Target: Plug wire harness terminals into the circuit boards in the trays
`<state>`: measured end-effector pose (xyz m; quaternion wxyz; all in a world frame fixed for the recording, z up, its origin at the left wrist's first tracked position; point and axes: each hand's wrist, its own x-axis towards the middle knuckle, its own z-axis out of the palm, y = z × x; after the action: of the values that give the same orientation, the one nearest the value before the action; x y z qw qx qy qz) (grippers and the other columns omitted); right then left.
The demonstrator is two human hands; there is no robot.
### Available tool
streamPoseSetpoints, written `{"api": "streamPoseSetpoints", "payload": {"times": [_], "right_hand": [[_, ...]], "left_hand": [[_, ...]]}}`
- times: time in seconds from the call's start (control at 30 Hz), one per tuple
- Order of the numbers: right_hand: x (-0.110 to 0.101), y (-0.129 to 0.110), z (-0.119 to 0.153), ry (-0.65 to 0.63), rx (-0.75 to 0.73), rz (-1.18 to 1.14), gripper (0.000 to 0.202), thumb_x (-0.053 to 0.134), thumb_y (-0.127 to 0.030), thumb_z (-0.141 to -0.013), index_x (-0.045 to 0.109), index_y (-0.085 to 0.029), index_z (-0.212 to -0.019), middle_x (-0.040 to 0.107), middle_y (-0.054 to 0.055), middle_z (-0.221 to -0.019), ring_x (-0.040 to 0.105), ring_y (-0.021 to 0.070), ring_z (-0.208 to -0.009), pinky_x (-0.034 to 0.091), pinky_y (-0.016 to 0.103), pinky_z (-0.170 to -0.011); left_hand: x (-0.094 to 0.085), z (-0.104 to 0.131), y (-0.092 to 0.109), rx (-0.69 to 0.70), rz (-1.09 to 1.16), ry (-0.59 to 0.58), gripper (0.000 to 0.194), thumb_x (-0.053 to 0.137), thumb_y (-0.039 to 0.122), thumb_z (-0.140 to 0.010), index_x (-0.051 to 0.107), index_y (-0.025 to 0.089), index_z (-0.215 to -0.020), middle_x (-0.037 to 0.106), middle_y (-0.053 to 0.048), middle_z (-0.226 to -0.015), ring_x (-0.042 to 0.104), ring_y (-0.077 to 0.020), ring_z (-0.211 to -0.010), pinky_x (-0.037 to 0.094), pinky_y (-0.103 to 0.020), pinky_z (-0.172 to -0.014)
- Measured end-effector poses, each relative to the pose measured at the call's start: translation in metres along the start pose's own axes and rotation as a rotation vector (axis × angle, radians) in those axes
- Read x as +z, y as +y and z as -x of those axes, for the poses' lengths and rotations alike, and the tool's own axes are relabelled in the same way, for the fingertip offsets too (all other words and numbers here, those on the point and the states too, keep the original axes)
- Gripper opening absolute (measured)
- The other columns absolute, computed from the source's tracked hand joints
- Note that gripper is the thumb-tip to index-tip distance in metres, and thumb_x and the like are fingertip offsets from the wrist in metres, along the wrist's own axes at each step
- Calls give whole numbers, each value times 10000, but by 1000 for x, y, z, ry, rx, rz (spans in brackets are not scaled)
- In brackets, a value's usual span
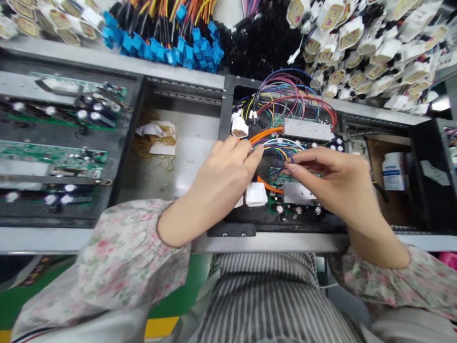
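Observation:
My right hand (333,178) pinches thin coloured wires (282,145) between thumb and forefinger, just over the lower circuit board (274,176). The other end of this bundle runs to my left hand (228,166), whose fingers are closed around it, with their tips partly hidden. Behind the left fingers rests a white connector (239,126), and a second white connector block (256,194) lies below them. Thick orange wires (266,135) reach the upper circuit board (280,123) and the lower one. Both boards carry a grey metal heat sink (307,129) and lie in a black fixture (274,223).
At left, another black fixture (124,138) holds more circuit boards (76,155). Between the fixtures, tan rubber bands (157,140) lie on a metal surface. Blue connectors (160,50) and white connectors (374,52) hang along the back. A white bottle (392,170) stands at right.

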<state>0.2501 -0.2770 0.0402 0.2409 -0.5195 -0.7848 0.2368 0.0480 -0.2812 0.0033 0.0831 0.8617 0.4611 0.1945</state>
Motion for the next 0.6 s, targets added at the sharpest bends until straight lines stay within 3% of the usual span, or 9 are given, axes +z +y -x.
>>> {"api": "streamPoseSetpoints", "payload": {"times": [0.17,0.6], "right_hand": [[7,9,-2,-35,-94,125,93,651,-122,-807,690,-206,-797,747,-17,-778,687,132,-668,532,238,-618],[9,9,-2,-67,-57,154,97,626,-157,-835,702,-217,-829,761,-5,-840,708,158,-719,544,263,-663]], "left_hand": [[9,6,9,118,-238,24,365,400,53,-901,600,-25,-1196,660,-141,-835,610,-310,-802,432,-394,-609],[9,9,11,115,-250,19,304,471,80,-906,612,-12,-1159,655,-112,-823,590,-287,-788,371,-373,-617]]}}
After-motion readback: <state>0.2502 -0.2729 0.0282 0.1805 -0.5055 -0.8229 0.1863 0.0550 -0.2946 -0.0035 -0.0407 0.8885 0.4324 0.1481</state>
